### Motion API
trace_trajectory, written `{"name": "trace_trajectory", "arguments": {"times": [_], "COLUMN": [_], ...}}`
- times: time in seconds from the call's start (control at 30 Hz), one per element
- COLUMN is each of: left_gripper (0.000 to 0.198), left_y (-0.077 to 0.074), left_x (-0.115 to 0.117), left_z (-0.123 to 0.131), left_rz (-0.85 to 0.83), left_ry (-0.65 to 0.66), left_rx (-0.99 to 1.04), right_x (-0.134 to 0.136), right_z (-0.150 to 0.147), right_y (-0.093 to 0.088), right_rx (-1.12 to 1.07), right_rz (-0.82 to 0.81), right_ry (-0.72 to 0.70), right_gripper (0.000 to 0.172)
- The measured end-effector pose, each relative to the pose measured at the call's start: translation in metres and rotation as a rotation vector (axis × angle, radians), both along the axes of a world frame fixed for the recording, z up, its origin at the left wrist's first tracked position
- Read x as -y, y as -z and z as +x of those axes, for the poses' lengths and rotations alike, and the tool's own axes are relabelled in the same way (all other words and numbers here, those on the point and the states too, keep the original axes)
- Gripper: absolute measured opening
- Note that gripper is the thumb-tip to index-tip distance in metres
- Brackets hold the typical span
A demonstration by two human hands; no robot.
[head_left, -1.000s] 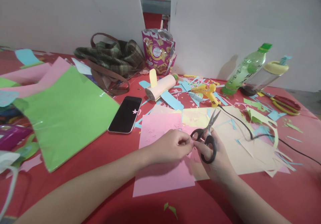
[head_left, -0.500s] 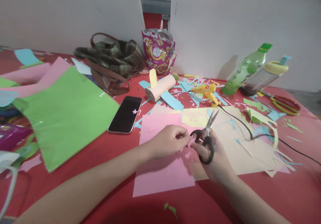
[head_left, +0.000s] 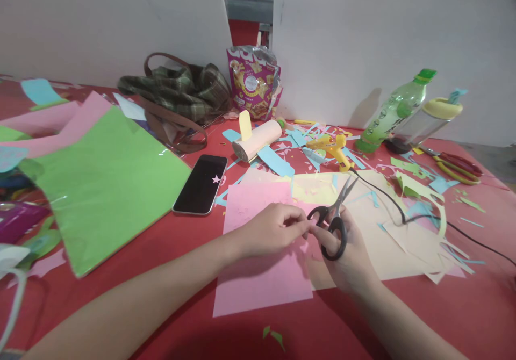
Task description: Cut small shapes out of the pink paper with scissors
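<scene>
My right hand [head_left: 351, 255] is closed around a pair of scissors [head_left: 337, 205] with black handles. Their blades point up and away, slightly parted. The fingertips of my left hand [head_left: 278, 225] pinch a small pink paper piece [head_left: 313, 222], and the right thumb and fingers meet it from the other side. Its shape is mostly covered by the fingers. Below both hands lies a pink paper sheet [head_left: 258, 285], which partly covers cream paper [head_left: 374, 252]. A tiny pink star [head_left: 216, 179] rests on the black phone [head_left: 200, 185] to the left.
Behind the hands sit a paper tube with blue paper wings [head_left: 260, 138] and a yellow glue gun [head_left: 332, 148] whose black cord runs right. A green bottle [head_left: 395, 110], a snack bag [head_left: 253, 83] and a plaid bag [head_left: 181, 91] stand further back. Green paper [head_left: 113, 188] lies left.
Both hands have shifted slightly, with the fingertips a little further right. The scissors have turned a little in my right hand, their blades leaning more to the right.
</scene>
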State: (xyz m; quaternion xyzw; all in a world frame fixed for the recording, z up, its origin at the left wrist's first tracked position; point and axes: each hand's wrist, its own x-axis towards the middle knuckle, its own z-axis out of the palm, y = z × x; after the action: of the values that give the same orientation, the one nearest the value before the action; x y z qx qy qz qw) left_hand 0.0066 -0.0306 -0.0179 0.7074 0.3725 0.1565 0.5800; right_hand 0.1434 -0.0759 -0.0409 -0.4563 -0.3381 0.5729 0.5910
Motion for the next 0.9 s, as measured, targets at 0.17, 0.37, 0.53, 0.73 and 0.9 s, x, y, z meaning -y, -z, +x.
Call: {"name": "trace_trajectory", "arguments": {"times": [0.17, 0.37, 0.53, 0.73, 0.9], "left_gripper": [0.027, 0.026, 0.025, 0.024, 0.022], "left_y": [-0.003, -0.009, -0.014, -0.017, -0.017], "left_x": [-0.002, -0.013, -0.017, -0.015, -0.013], "left_z": [-0.001, -0.007, -0.013, -0.013, -0.012], "left_rz": [0.019, 0.173, 0.218, 0.233, 0.278], "left_ry": [-0.024, -0.203, -0.248, -0.209, -0.161], "left_rx": [0.041, 0.068, 0.054, 0.054, 0.039], "right_x": [0.001, 0.004, 0.007, 0.009, 0.009], "right_z": [0.0, -0.001, -0.001, 0.0, -0.001], "right_y": [0.002, 0.0, -0.005, -0.007, -0.011], "right_rx": [0.026, 0.066, 0.052, 0.038, 0.016], "right_rz": [-0.021, -0.042, -0.007, -0.037, -0.049], "right_ry": [-0.034, -0.269, -0.469, -0.569, -0.572], "right_gripper": [0.026, 0.026, 0.031, 0.034, 0.034]}}
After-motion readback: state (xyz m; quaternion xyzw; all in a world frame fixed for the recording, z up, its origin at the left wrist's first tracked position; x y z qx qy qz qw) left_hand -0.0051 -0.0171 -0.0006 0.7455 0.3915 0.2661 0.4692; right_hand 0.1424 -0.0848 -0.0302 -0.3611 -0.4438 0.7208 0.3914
